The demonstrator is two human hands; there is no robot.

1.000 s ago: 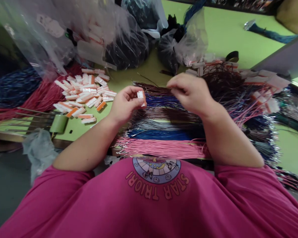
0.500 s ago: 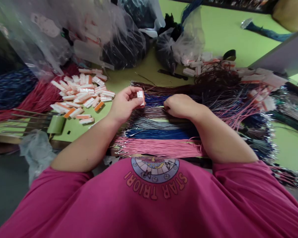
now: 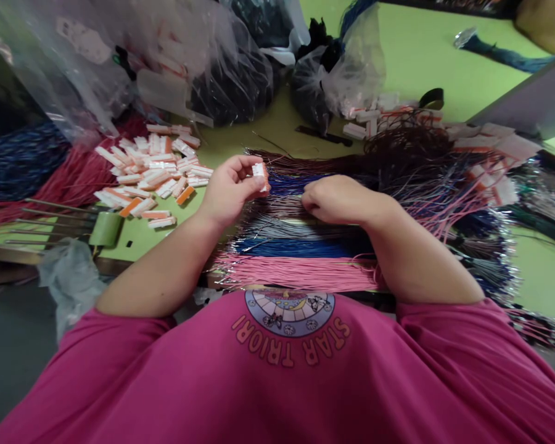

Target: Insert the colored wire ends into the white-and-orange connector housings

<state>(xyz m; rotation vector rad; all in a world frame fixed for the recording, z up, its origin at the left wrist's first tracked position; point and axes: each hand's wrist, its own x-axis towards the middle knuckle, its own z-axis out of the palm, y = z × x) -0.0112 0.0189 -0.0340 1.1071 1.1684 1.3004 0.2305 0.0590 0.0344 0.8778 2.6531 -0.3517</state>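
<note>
Between the thumb and fingers of my left hand (image 3: 229, 188) is a small white and orange plastic connector housing (image 3: 260, 177). My right hand (image 3: 335, 198) is closed over the wires, its fingers curled under and turned away, so what they pinch is hidden. Below both hands lie sorted rows of cut wires: brown wires (image 3: 305, 161) at the back, then purple-blue wires (image 3: 287, 185), grey wires (image 3: 289, 229), blue wires (image 3: 300, 248) and pink wires (image 3: 300, 271) nearest my body. Shiny tips show at their left ends.
A heap of white and orange connector housings (image 3: 155, 163) lies left of my left hand. Clear plastic bags (image 3: 231, 80) stand behind. A green cylinder with metal rods (image 3: 106, 229) sits at the left table edge. Wired connectors (image 3: 485, 145) pile up at the right.
My left hand has shifted slightly left with the connector housing, which is turned a little. My right hand has barely moved. The whole view has shifted slightly.
</note>
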